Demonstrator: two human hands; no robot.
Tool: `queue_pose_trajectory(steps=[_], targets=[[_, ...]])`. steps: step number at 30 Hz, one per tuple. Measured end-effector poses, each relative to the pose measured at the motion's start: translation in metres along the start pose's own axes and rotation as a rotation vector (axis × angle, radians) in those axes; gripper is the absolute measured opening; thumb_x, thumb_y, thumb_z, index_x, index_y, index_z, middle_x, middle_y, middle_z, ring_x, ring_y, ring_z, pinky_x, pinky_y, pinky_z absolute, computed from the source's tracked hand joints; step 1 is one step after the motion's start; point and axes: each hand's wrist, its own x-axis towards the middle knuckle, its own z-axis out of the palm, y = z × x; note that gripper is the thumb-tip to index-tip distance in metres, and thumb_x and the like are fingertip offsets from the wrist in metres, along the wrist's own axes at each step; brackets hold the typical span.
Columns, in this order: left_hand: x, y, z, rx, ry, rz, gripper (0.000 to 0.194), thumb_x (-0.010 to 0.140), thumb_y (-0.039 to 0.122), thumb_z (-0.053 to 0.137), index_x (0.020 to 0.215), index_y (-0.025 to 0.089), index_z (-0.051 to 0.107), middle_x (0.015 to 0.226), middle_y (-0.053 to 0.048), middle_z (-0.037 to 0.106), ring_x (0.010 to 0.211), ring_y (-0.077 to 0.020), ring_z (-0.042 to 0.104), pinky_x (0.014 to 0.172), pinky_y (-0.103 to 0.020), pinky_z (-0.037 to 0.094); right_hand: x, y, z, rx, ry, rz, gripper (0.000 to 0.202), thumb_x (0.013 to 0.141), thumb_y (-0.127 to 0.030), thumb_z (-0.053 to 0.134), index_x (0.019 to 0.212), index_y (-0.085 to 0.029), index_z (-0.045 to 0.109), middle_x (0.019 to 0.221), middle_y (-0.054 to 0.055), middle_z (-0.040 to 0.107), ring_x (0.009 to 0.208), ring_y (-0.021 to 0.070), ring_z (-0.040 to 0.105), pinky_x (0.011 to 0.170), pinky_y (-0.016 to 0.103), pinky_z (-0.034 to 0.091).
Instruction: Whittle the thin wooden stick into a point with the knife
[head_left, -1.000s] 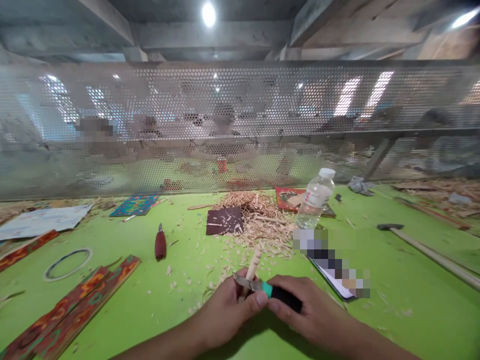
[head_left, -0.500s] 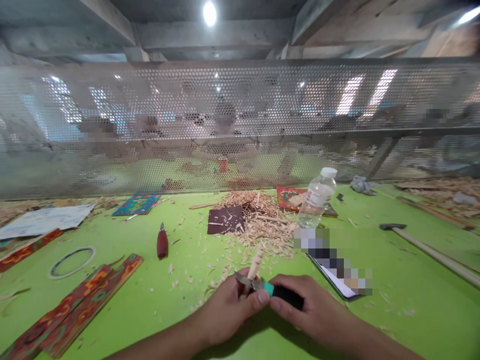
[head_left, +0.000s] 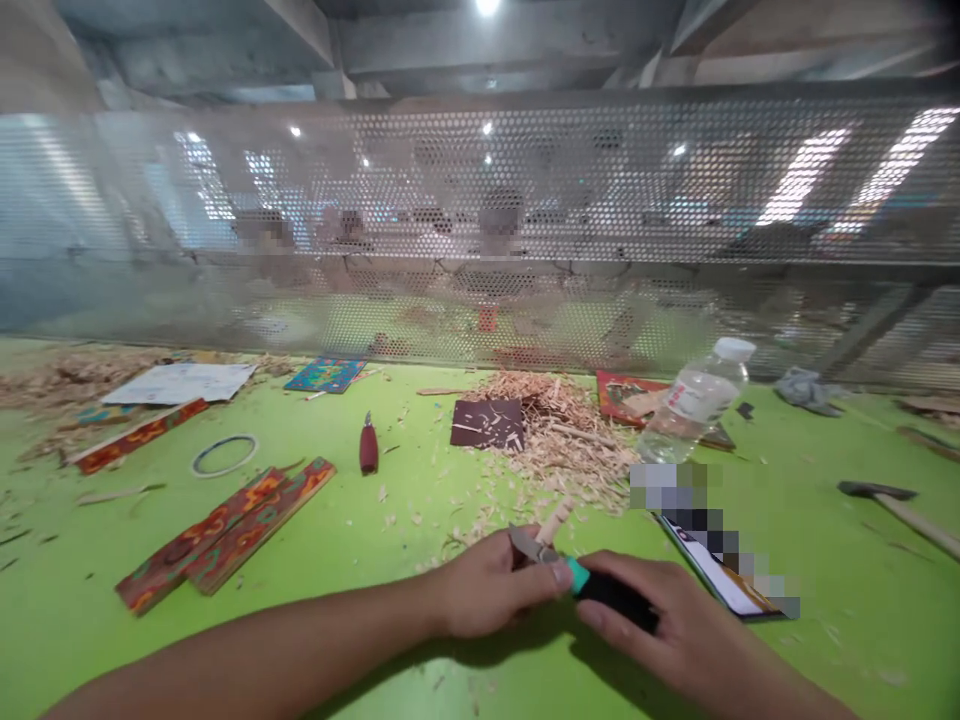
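Note:
My left hand (head_left: 495,590) is wrapped round a pale carved wooden stick (head_left: 556,522), whose notched top end sticks out above the fingers. A knife (head_left: 619,600) with a black handle and a teal collar is gripped in my right hand (head_left: 660,610). Its metal blade (head_left: 531,545) lies across the stick, and my left thumb rests by the collar. The lower part of the stick is hidden in my left hand. Both hands are low over the green table (head_left: 420,660), in front of a heap of wood shavings (head_left: 570,450).
Around lie a red-handled knife (head_left: 368,448), a tape ring (head_left: 225,455), painted wooden strips (head_left: 255,530), a dark square sheet (head_left: 487,423), a plastic bottle (head_left: 697,400), a phone (head_left: 720,570) and a hammer (head_left: 900,510). A perforated metal screen (head_left: 450,230) stands behind.
The view has turned left, so the table items and both hands appear further right. The stick leans more to the right, and both hands keep their holds.

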Motion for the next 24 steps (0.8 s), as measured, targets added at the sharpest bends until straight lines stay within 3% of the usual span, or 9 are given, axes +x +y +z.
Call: queue_pose_trajectory(steps=[6,20,24], targets=[[0.003,-0.002,0.0,0.011,0.013,0.01,0.057,0.084,0.077,0.068,0.079,0.024,0.046,0.051,0.013,0.037,0.04,-0.0066,0.029,0.038,-0.021,0.024,0.003,0.005,0.003,-0.034,-0.004,0.036,0.035,0.103,-0.053,0.052,0.094,-0.021,0.065,0.082,0.004,0.072,0.074,0.0211,0.061,0.064,0.031,0.043],[0.001,-0.004,-0.006,0.123,0.027,0.027,0.057,0.089,0.072,0.067,0.069,0.022,0.046,0.05,0.011,0.039,0.042,-0.0061,0.031,0.041,-0.024,0.02,0.005,-0.004,0.005,-0.034,0.031,0.008,0.032,0.102,-0.048,0.057,0.091,-0.02,0.067,0.078,0.003,0.07,0.07,0.0197,0.059,0.063,0.029,0.041],[0.003,-0.005,-0.006,0.066,0.043,-0.012,0.058,0.088,0.072,0.068,0.068,0.024,0.043,0.05,0.012,0.035,0.039,-0.0055,0.028,0.038,-0.023,0.021,0.01,0.005,-0.013,0.002,0.043,0.005,0.038,0.099,-0.058,0.059,0.088,-0.023,0.072,0.086,0.004,0.073,0.078,0.0216,0.064,0.07,0.032,0.047]])
